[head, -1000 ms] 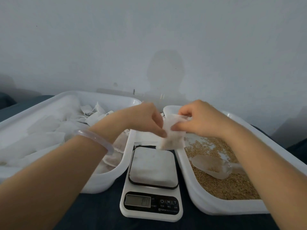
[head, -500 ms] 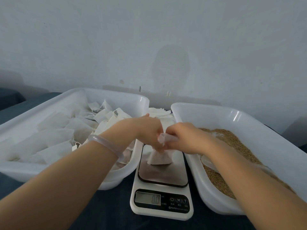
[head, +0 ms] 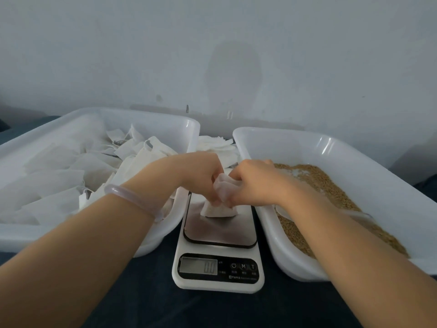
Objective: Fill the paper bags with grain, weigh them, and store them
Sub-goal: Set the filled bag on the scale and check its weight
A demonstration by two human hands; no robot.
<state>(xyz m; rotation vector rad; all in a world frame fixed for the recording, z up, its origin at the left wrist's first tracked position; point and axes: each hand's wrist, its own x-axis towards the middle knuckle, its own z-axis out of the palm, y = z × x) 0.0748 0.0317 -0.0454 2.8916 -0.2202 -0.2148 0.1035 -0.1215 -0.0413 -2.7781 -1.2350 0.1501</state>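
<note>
Paper bag (head: 218,210), small and white, is pinched at its crumpled top between both your hands, directly over the scale (head: 218,279). Your left hand (head: 201,178) has its fingers curled down onto the top from the left of the scale's midline. Your right hand (head: 254,183) grips the same top from the right, and the two hands almost meet. The bag's plump lower end is at the scale's grey platform (head: 220,233) toward its far edge, though you cannot tell whether it rests its weight there. A clear bracelet (head: 132,192) circles your left wrist, to the left of the scale. On the scale's near end the display (head: 198,265) shows digits that look like zeros. Just left of the scale stands a white tub (head: 175,131) heaped with white bags (head: 71,166). Just right of the scale stands a second white tub (head: 307,138) holding brown grain (head: 331,185), with a translucent scoop (head: 357,213) lying in it, partly hidden by your right forearm. Behind the scale, between the two tubs, lies a stack of flat bags (head: 217,145). Everything sits on a dark blue table (head: 142,292).
</note>
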